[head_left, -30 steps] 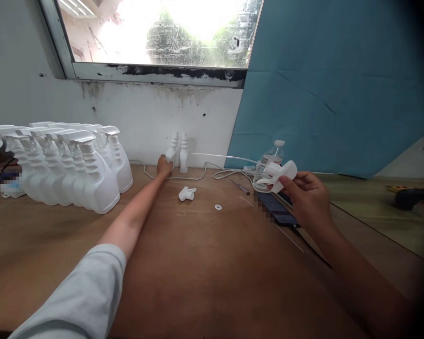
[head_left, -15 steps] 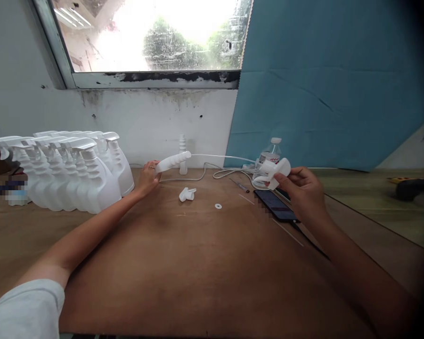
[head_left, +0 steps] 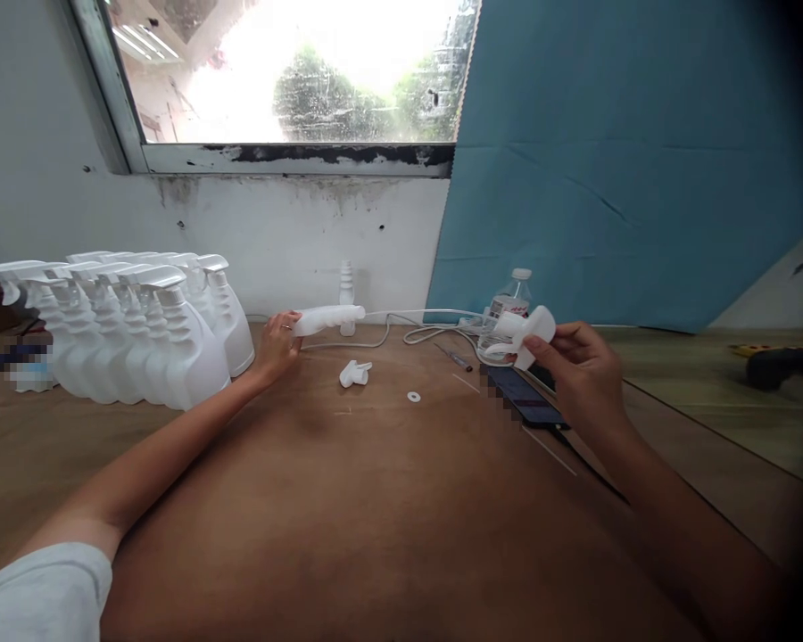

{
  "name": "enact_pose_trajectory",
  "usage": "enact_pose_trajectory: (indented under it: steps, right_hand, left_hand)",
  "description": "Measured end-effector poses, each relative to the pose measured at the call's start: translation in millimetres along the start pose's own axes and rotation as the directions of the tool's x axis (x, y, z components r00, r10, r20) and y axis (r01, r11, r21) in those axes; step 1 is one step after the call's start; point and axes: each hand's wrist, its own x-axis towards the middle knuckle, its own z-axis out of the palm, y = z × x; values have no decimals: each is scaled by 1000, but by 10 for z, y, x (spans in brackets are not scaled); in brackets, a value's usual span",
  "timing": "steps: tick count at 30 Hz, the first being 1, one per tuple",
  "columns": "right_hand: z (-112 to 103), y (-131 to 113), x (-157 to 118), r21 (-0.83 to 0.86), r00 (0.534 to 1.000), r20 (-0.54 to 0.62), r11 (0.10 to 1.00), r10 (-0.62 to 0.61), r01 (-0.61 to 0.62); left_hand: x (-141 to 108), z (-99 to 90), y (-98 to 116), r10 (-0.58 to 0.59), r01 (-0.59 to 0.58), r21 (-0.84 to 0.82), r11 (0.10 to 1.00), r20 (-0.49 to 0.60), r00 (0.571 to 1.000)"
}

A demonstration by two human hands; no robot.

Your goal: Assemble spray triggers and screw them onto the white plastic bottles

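Note:
My left hand (head_left: pixel 278 349) is closed on one end of a ribbed white bottle (head_left: pixel 327 319), held sideways with its narrow end to the right. In my right hand (head_left: pixel 582 370) is a white spray head (head_left: pixel 542 326), gripped between thumb and fingers. A thin pale tube (head_left: pixel 418 311) runs between the bottle's narrow end and the spray head. Below it on the brown table (head_left: pixel 375 508) lie a small white nozzle part (head_left: pixel 354 374) and a white ring (head_left: pixel 413 397). One slim ribbed white bottle (head_left: pixel 346 294) stands upright by the wall.
Several white spray bottles (head_left: pixel 180 348) stand in rows at the left. At the right are a clear plastic bottle (head_left: pixel 509 303), a dark phone (head_left: pixel 525 397), a screwdriver (head_left: pixel 456 358), a white cable (head_left: pixel 434 332) and thin clear tubes (head_left: pixel 550 450).
The bottle in my left hand has tilted from sloping upward to nearly level, and its narrow end is lower. The spray head in my right hand has shifted slightly right and down.

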Motion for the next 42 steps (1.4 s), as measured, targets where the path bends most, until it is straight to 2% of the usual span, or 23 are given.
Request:
enact_pose_trajectory:
  steps: [4,10,15,20,24,28,33,36,39,42]
  right_hand:
    - [1,-3,5,34,999,-11,999,35,-34]
    - [35,-11,-36,-3,994,75,997,74,-74]
    - [51,-37,-47,-13,994,48,995,100,-100]
    - [33,-24,-35,-35,994,42,995,97,-96]
    - [13,45,-30,-44,990,82,993,114,-111]
    - [30,89,-31,-43,985,128,993,119,-114]
    - [165,-104,-61,99,958,153,961,242,-258]
    - [266,-299,-112,112,925,265,944,274,-311]
    - [354,-461,-173,137,884,395,935,251,-327]
    - [432,-586,-198,140,876,435,945,210,-296]
  left_hand:
    - [-17,22,-59,-9,9,9,1000,-12,1000]
    - [-40,44,-61,-27,28,22,999,-12,1000]
    - [-60,59,-56,-47,47,33,998,3,999]
    - [-76,73,-63,-31,31,39,999,-13,999]
    - [-68,62,-12,-6,7,32,999,-32,999]
    - [-55,-26,183,37,-37,16,999,-24,999]
    - [-86,-228,593,121,-121,-15,993,-1,993]
    - [-156,-362,840,188,-187,-74,980,11,982]
    - [-275,-465,1044,234,-227,-165,960,25,972]
    - [-443,-512,1208,240,-216,-325,921,37,970]
